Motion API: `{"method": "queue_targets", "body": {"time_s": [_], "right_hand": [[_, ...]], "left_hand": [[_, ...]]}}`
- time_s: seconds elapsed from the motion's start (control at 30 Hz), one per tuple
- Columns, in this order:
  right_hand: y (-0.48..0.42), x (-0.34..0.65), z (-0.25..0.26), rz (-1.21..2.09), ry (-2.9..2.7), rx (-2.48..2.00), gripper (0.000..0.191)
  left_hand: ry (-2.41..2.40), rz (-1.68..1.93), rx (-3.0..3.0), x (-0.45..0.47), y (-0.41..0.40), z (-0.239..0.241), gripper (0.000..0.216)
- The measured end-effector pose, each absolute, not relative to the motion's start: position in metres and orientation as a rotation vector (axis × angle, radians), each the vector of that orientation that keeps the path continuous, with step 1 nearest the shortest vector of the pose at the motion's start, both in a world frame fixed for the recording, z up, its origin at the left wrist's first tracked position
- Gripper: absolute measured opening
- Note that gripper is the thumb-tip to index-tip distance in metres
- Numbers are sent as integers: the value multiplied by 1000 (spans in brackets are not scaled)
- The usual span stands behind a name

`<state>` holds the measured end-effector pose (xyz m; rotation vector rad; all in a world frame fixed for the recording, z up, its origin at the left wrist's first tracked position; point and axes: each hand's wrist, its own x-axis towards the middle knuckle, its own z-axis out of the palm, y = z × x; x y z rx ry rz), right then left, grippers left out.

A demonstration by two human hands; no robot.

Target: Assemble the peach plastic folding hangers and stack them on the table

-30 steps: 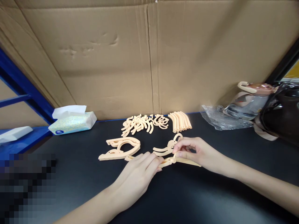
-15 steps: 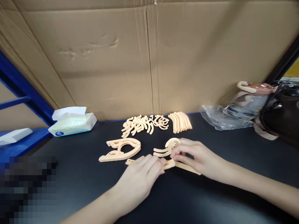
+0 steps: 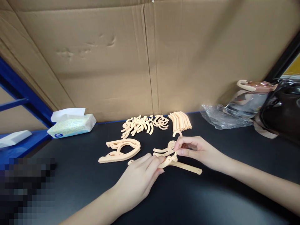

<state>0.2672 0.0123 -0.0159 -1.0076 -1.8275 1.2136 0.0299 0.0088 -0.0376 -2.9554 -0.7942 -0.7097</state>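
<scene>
In the middle of the black table, my left hand [image 3: 142, 175] is closed over a beige plastic hanger arm [image 3: 166, 162], whose end sticks out past my fingers. My right hand [image 3: 192, 150] pinches a small beige hanger hook [image 3: 177, 133]; its curved top shows above my fingers and its round lower end is just beside the arm's end. A long straight strip [image 3: 188, 168] lies under both hands. Loose curved pieces [image 3: 161, 151] rest behind them, partly covered by my right fingers. To the left lie folded hangers [image 3: 133, 152], stacked together.
At the back are a heap of small curved pieces [image 3: 138, 125] and a row of beige arms [image 3: 180, 121]. A tissue pack [image 3: 72, 126] stands back left. On the right are a plastic bag [image 3: 215, 118], a bottle [image 3: 246, 104] and a dark bag [image 3: 286, 109]. Cardboard [image 3: 105, 68] walls the back.
My right hand has drawn slightly up and back, so the hook now shows between its fingers. The left hand's piece has tilted, its end pointing upward. The strip beneath is more exposed.
</scene>
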Motion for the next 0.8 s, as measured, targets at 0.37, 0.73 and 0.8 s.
{"method": "queue_targets", "body": {"time_s": [0.37,0.73,0.8], "right_hand": [[11,263,-15,1220,-1838,-1083,22],[8,258,-20,1032,-1862,-1126,13],[8,259,-20,987,-1879,-1138,12]], "left_hand": [[-716,-741,-2845,30,11,-39,17],[-720,-735,-2782,30,9,-42,15],[-737,-734,-2773,29,10,-43,16]]}}
